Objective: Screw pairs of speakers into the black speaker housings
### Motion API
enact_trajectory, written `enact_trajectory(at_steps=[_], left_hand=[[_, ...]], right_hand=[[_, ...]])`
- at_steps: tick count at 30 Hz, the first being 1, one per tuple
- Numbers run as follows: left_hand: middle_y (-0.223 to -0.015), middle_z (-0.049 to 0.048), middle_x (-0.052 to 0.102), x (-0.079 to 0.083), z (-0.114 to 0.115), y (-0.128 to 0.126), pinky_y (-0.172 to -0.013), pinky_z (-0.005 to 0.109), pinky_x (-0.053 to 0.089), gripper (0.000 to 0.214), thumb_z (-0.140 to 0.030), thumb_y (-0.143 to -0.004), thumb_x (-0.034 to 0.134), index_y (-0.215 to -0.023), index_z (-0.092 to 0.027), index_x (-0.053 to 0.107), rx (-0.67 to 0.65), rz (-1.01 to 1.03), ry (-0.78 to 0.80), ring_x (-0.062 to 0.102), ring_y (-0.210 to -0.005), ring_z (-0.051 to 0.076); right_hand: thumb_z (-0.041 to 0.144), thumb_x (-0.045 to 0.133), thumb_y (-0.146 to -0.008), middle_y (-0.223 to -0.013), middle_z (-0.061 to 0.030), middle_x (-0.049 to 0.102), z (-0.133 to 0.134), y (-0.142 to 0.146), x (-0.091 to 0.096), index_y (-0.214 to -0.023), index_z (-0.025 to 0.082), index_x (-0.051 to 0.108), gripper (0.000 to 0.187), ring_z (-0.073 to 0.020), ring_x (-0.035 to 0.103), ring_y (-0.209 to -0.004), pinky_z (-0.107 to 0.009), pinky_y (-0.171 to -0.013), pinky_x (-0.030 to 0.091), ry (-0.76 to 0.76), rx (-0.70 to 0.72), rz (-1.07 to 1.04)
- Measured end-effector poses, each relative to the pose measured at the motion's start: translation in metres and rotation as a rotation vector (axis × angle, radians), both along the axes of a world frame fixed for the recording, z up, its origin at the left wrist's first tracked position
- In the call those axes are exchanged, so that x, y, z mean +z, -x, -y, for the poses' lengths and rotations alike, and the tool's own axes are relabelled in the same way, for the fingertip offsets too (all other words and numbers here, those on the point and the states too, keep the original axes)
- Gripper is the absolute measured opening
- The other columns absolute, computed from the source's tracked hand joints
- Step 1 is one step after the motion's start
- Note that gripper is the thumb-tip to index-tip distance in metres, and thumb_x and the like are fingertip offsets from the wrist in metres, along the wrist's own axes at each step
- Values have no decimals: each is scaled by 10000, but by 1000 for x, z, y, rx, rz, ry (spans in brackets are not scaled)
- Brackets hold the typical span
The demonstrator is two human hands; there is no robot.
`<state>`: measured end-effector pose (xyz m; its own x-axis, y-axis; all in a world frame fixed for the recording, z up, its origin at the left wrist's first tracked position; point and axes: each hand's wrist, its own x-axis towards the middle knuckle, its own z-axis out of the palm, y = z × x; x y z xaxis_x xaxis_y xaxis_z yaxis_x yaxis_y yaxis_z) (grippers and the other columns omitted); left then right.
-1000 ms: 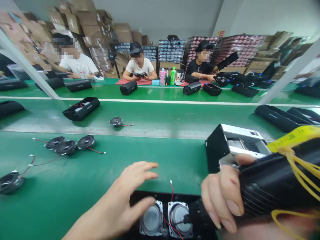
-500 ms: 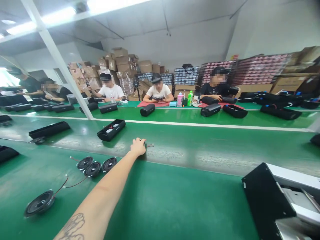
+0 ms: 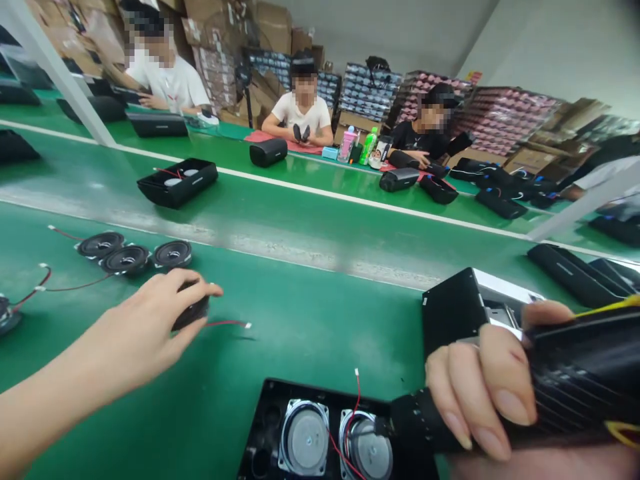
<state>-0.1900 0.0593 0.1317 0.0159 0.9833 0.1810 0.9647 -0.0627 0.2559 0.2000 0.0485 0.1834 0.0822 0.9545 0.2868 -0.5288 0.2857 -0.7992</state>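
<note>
My left hand (image 3: 163,317) grips a small round loudspeaker (image 3: 193,313) by its edges above the green bench. A red wire with a white plug trails from it to the right. At the lower right, my right hand (image 3: 480,390) is wrapped round a black electric screwdriver (image 3: 580,373). Its nose points left, over an open black speaker housing (image 3: 263,427). Two loudspeakers lie inside the housing, a left one (image 3: 306,440) and a right one (image 3: 373,453). The screwdriver's tip is beside the right one; whether it touches a screw I cannot tell.
Several loose loudspeakers (image 3: 125,259) with wires lie left on the bench. Behind the housing stands a black and white metal box (image 3: 450,313). Across the belt are another open housing (image 3: 177,190), a slanted white post (image 3: 65,80) and seated co-workers (image 3: 300,107).
My left hand has come back from the belt towards me with the loudspeaker. My view has tilted down and shifted; the housing and my right hand with the screwdriver are now in sight.
</note>
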Motion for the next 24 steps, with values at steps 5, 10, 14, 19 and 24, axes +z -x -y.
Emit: enact_trajectory(at_steps=[5, 10, 14, 19, 24], left_hand=[[-1321, 79, 723, -37, 46, 13, -827, 434, 603, 461, -347, -1069, 362, -1302, -313, 759, 72, -245, 120, 711, -1155, 311], [-1453, 144, 708, -49, 50, 9, -834, 507, 604, 533, -366, -1085, 306, -1401, -286, 728, 69, -362, 151, 711, -1254, 377], [-1549, 219, 657, -33, 53, -14, -934, 683, 595, 568, -455, -1075, 312, -1367, -218, 738, 23, -317, -71, 638, -1392, 470], [-1592, 0, 668, -2, 58, -74, -1182, 539, 555, 405, -517, -1102, 531, -1470, -389, 643, -376, 120, -197, 668, -1415, 301], [-1426, 110, 749, 17, 55, -138, -1183, 628, 539, 347, -476, -1032, 702, -1267, -222, 727, -602, 183, -9, 704, -1313, 361]], right_hand=[[727, 745, -980, -651, 41, 628, 0, 22, -14, -1326, 292, 758, 556, -124, 502, -362, -255, -346, 466, -115, 85, 52], [695, 754, -988, -689, 35, 641, 5, 24, -17, -1341, 281, 757, 545, -128, 509, -388, -260, -365, 474, -149, 104, 127], [757, 672, -1005, -713, 27, 640, 4, 24, -17, -1313, 305, 768, 555, -137, 531, -428, -273, -391, 497, -117, 96, 182], [769, 758, -941, -719, 33, 643, 4, 20, -22, -1321, 311, 754, 596, -125, 500, -417, -274, -395, 476, -109, 62, 220], [772, 678, -976, -671, 42, 625, 5, 23, -17, -1264, 333, 771, 533, -139, 510, -407, -302, -409, 485, -79, 44, 281]])
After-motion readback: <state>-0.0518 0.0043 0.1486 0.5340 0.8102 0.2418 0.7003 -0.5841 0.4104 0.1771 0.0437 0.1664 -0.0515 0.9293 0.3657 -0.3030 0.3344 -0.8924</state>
